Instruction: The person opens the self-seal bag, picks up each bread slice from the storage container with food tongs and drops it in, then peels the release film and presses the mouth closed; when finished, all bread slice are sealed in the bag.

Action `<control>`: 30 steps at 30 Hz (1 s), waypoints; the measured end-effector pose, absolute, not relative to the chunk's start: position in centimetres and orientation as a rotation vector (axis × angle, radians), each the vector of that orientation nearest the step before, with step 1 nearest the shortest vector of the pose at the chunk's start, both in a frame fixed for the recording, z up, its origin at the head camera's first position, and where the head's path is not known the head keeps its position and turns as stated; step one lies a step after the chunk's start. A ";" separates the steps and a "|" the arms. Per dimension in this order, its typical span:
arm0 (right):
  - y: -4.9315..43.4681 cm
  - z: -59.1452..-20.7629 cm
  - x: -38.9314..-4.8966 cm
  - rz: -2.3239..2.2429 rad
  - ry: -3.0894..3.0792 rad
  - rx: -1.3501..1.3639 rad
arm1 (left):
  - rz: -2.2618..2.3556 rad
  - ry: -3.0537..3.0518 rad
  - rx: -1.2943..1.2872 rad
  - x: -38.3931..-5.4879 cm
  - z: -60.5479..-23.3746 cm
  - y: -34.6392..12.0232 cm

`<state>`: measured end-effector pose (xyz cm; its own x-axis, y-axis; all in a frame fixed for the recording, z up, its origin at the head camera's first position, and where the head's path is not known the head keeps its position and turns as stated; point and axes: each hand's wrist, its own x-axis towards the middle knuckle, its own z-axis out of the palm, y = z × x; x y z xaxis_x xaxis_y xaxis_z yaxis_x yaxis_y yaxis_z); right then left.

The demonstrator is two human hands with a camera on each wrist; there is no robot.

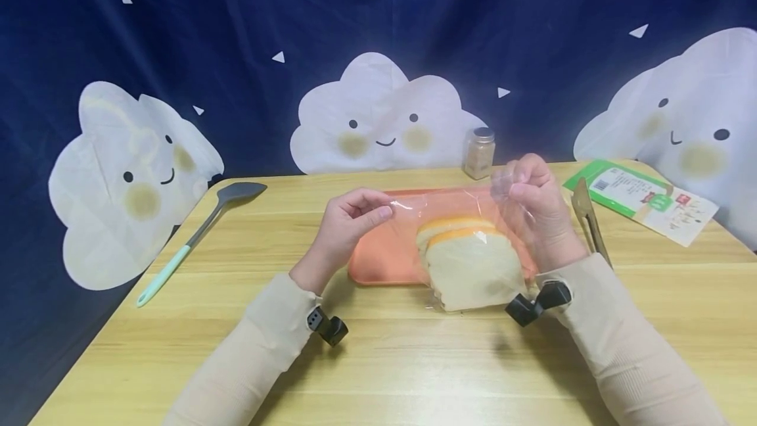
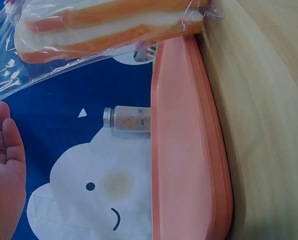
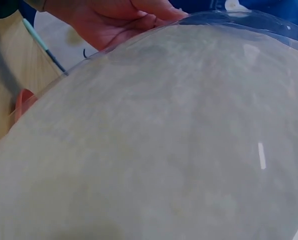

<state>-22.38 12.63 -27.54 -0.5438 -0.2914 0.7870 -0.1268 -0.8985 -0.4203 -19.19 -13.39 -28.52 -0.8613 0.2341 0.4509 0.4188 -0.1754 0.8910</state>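
Note:
Two bread slices (image 1: 473, 268) with orange-brown crusts lie inside a clear plastic bag (image 1: 409, 205), in front of and overlapping a coral tray (image 1: 378, 261). My left hand (image 1: 351, 219) pinches the bag's upper left edge between thumb and fingers. At the bag's upper right my right hand (image 1: 535, 199) grips the plastic with curled fingers. In the left wrist view the bagged bread (image 2: 104, 25) is seen from its edge, above the tray (image 2: 181, 140). Bread fills most of the right wrist view, with my left hand (image 3: 119, 20) behind the bag's edge.
A spatula (image 1: 204, 232) with a mint handle lies at the left. Behind the tray stands a small seasoning jar (image 1: 480, 153). Tongs (image 1: 585, 215) lie just right of my right hand, and a green and white packet (image 1: 644, 199) is at the back right.

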 end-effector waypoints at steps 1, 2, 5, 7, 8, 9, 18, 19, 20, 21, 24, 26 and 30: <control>12.7 -27.6 -22.4 -2.591 0.678 -1.454 | -2.186 -1.933 -0.770 -19.2 -28.5 -13.4; 12.7 -27.6 -22.4 -2.590 0.689 -1.457 | -2.186 -1.936 -0.772 -19.2 -28.5 -13.3; 12.9 -27.6 -22.4 -2.589 0.714 -1.459 | -2.179 -1.956 -0.788 -19.2 -28.4 -13.2; 13.1 -27.6 -22.5 -2.594 0.719 -1.446 | -2.172 -1.970 -0.801 -19.3 -28.4 -13.1; 13.2 -27.5 -22.4 -2.595 0.724 -1.443 | -2.163 -1.984 -0.809 -19.4 -28.4 -13.1; 13.2 -27.5 -22.4 -2.598 0.735 -1.441 | -2.150 -2.001 -0.813 -19.4 -28.4 -13.1; 15.0 -27.2 -22.3 -2.582 1.028 -1.577 | -1.880 -2.172 -0.892 -18.9 -26.3 -14.0; 15.3 -27.2 -22.2 -2.582 1.076 -1.585 | -1.856 -2.177 -0.902 -18.8 -26.0 -14.1; 15.5 -27.2 -22.2 -2.578 1.115 -1.592 | -1.836 -2.184 -0.907 -18.7 -25.7 -14.2; 15.6 -27.2 -22.2 -2.577 1.167 -1.589 | -1.826 -2.187 -0.904 -18.7 -25.5 -14.3; 15.8 -27.3 -22.2 -2.559 1.326 -1.561 | -1.802 -2.192 -0.874 -18.6 -25.1 -14.5; 15.7 -27.3 -22.2 -2.543 1.464 -1.525 | -1.790 -2.187 -0.838 -18.5 -25.1 -14.8; 15.0 -26.9 -21.8 -2.513 1.750 -1.418 | -1.715 -2.161 -0.775 -18.3 -25.3 -15.6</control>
<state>-21.85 15.00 -26.92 -0.6246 -0.2577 0.7372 -0.6022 -0.4422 -0.6647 -18.31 -15.59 -25.26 -0.8188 0.2370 0.5229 0.5630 0.1535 0.8120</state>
